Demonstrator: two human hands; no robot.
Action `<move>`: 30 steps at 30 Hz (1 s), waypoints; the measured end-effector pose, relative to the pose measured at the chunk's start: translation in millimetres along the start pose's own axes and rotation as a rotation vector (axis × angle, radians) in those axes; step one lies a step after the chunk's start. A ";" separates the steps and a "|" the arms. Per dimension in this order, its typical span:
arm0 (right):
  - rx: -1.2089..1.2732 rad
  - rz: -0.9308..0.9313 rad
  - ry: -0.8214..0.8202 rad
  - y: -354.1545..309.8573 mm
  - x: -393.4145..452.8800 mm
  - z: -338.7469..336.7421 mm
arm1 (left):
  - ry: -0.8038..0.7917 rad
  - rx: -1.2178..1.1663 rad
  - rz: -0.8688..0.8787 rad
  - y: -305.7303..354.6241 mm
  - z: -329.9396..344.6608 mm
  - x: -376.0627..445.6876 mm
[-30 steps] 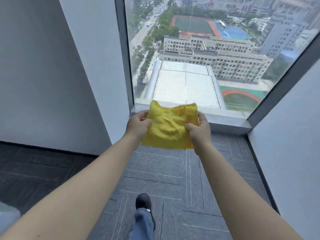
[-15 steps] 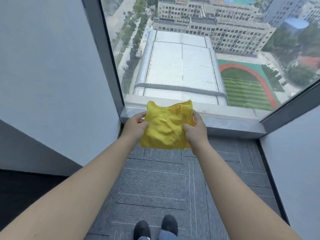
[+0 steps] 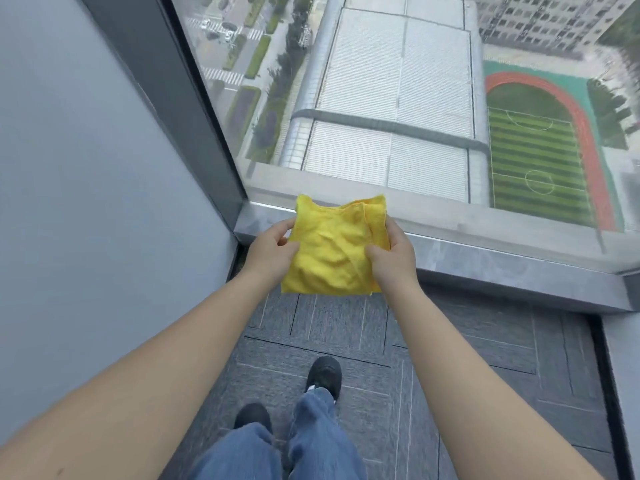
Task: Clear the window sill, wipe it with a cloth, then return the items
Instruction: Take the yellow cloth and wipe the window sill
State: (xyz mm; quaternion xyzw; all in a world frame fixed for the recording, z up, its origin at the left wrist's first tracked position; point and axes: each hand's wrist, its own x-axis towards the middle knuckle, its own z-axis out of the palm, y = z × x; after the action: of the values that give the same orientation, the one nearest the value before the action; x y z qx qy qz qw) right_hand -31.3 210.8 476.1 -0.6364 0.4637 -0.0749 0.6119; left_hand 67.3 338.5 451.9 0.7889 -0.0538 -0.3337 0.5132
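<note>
While you pinch the folded yellow cloth (image 3: 334,249) by its side edges, left hand (image 3: 272,249) and right hand (image 3: 393,252) each with fingers closed on it, just above the grey window sill (image 3: 485,251), lay it flat at the left corner and wipe rightwards

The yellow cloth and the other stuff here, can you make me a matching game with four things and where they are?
Things:
1. yellow cloth
2. window sill
3. black shoes
4. left hand

Places:
A. on the grey carpet
B. along the bottom of the window
C. held between both hands
D. gripping the cloth's left edge

Pairs: 1-C, 2-B, 3-A, 4-D. The right hand grips the other edge.
</note>
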 end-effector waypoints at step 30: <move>-0.630 -0.435 0.144 280.1 361.8 177.5 | 0.130 0.467 0.203 -278.4 62.3 389.8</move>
State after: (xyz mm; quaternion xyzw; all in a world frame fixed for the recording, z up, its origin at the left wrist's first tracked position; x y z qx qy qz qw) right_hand 148.8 140.1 25.1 -0.8697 0.3600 -0.1010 0.3223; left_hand 259.9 253.8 17.1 0.8963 -0.1751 -0.2077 0.3505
